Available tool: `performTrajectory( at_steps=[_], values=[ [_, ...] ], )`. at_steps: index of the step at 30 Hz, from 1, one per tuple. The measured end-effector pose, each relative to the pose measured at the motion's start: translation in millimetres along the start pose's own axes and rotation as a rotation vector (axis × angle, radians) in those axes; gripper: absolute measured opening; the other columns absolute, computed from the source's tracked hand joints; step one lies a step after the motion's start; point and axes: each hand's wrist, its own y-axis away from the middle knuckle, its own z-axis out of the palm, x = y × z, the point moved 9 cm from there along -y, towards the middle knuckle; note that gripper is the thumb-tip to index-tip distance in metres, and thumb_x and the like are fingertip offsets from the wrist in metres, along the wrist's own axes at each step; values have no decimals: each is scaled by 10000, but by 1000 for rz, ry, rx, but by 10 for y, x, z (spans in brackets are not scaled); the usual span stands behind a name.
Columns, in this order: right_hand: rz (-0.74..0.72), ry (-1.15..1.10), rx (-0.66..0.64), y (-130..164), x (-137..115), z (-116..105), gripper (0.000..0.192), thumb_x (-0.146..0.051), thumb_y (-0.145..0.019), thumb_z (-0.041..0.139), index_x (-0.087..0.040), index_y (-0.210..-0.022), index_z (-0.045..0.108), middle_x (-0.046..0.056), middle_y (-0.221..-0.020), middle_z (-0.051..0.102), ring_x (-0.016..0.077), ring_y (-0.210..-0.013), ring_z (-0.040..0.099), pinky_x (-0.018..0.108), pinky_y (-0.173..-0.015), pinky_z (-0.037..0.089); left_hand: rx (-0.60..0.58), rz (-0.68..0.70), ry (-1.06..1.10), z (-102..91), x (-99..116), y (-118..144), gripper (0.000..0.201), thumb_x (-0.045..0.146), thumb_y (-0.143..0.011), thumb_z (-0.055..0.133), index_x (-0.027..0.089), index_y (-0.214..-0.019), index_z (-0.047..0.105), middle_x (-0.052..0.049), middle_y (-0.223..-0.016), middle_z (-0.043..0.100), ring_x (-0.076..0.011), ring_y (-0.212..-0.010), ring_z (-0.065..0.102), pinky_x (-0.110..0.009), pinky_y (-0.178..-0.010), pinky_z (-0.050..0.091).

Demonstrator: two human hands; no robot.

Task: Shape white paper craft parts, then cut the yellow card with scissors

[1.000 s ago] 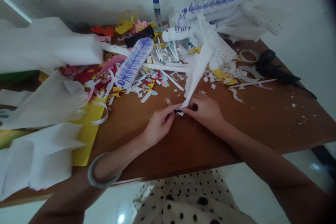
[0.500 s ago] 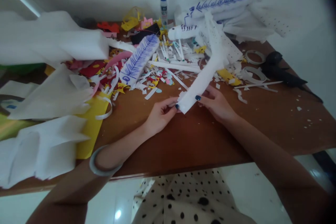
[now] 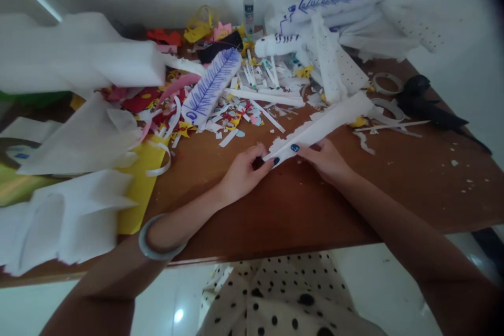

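Between my hands is a long folded strip of white foam sheet (image 3: 328,122) with a ragged edge on its far side. My left hand (image 3: 244,173) pinches its near-left end between thumb and fingers. My right hand (image 3: 328,160) grips it a little further along, thumb on top and fingers partly hidden underneath. The strip slants away to the right, its far end near the yellow scrap (image 3: 358,122). Beyond my hands lies a white padded piece with blue feather-like pen lines (image 3: 212,86), resting on paper scraps.
White foam sheets (image 3: 79,220) and a yellow sheet (image 3: 137,189) cover the table's left side. A blue-capped bottle (image 3: 248,10) stands against the wall. Tape rolls (image 3: 388,84) and a black object (image 3: 433,107) lie at the right. Another blue-marked white piece (image 3: 342,0) sits at the back.
The white foam strip has swung down, its far end now lower and further right. The grip of both hands stays near the same end, and the view has shifted slightly.
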Motion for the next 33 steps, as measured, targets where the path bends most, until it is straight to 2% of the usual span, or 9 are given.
performTrajectory(
  at_steps=[4,7,14,18,21,25,28,31,33],
  values=[
    [2,24,11,31,15,-5,387,-406,-606,802,-194,-891,649,33,-870,700,159,-723,629,237,-510,492,-42,9,48,45,3,14,244,377,-875,541,153,-781,560,-13,-777,561,-131,-725,485,-251,-690,397],
    [33,52,28,35,19,-19,369,-432,-620,789,-173,-850,659,42,-826,697,148,-676,609,238,-505,486,-41,16,73,36,-5,15,255,407,-864,572,154,-839,598,-32,-827,588,-146,-771,509,-262,-719,407],
    [75,15,53,46,-7,-12,367,-442,-587,803,-168,-775,648,8,-659,643,118,-559,554,236,-473,463,-37,77,110,-4,49,0,307,448,-850,590,163,-743,548,-18,-764,517,-148,-750,477,-262,-714,411],
    [74,102,77,70,23,-71,345,-484,-625,773,-182,-723,636,13,-639,636,139,-571,570,266,-519,486,-16,26,130,-11,22,32,332,481,-907,482,168,-832,567,-31,-826,555,-155,-791,501,-264,-752,422],
    [26,180,68,82,-9,-103,333,-502,-676,740,-192,-745,641,19,-665,648,154,-598,583,290,-572,502,7,15,87,-27,30,52,379,477,-942,401,167,-789,557,-27,-806,550,-151,-790,493,-260,-759,415],
    [-61,237,8,103,-129,-45,280,-471,-721,713,-209,-761,622,5,-670,629,155,-607,578,300,-602,505,-24,-11,79,4,24,38,353,472,-914,462,163,-768,547,-16,-775,515,-139,-730,458,-256,-695,394],
    [-103,287,-9,115,-192,-3,250,-449,-733,705,-222,-786,616,-3,-675,620,160,-625,582,314,-641,511,-34,30,52,11,55,12,349,450,-915,463,165,-734,549,-21,-762,521,-151,-754,466,-272,-731,395],
    [-96,305,-34,109,-174,31,257,-459,-732,701,-220,-769,617,3,-665,623,168,-634,588,328,-656,517,-45,79,54,17,85,3,332,428,-919,468,173,-728,561,-31,-782,549,-172,-839,491,-293,-822,395],
    [-61,286,-39,95,-128,37,296,-493,-716,705,-211,-744,617,11,-657,630,169,-622,589,326,-632,516,-30,75,76,2,74,8,344,443,-917,472,174,-720,558,-26,-772,544,-167,-818,492,-289,-809,398]
  ],
)
